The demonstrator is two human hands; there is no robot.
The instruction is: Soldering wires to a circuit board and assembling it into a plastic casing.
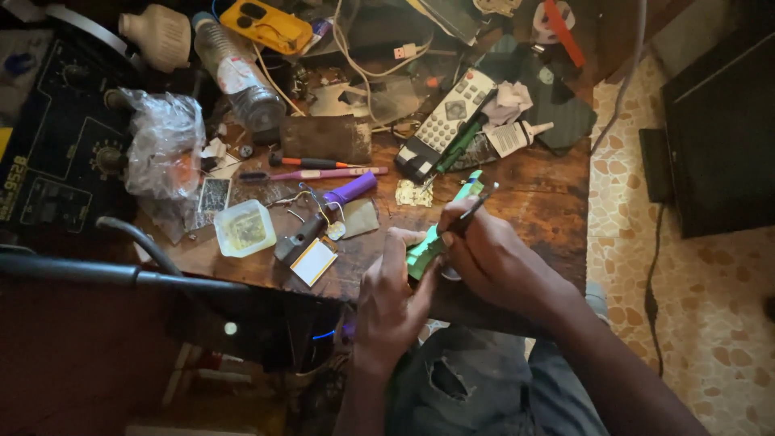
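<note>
Clutter covers the wooden bench (533,202), which fills the upper middle of the head view, with tiled floor (710,299) to its right and a dark box (718,121) standing there. At far left sits a black station (56,153) with dials. Beside it lies a crumpled plastic bag (161,141), and above that a white jug (161,34) and a clear bottle (238,77) lying on its side. A yellow meter (266,26) rests at the top edge among white cables (379,60). A grey remote (448,121) lies tilted near the bench's middle, a white glue tube (521,136) just beside it. Nearer the front edge are a small square tub (245,228), a purple-handled tool (349,190), a pink-handled brush (323,173), a red screwdriver (311,162) and a flat white-and-yellow pad (313,262).

Left hand (391,303) curls around the lower end of a green board (436,234), gripping it from below at the bench's front edge, over the person's lap. Right hand (492,254) pinches a thin dark tool (476,203) like a pen, its tip angled up and right above the board. Both hands cover much of the board, so only its top end and a green strip between the thumbs show. Nothing lies between the hands and the small foil piece (413,192) just beyond them.
</note>
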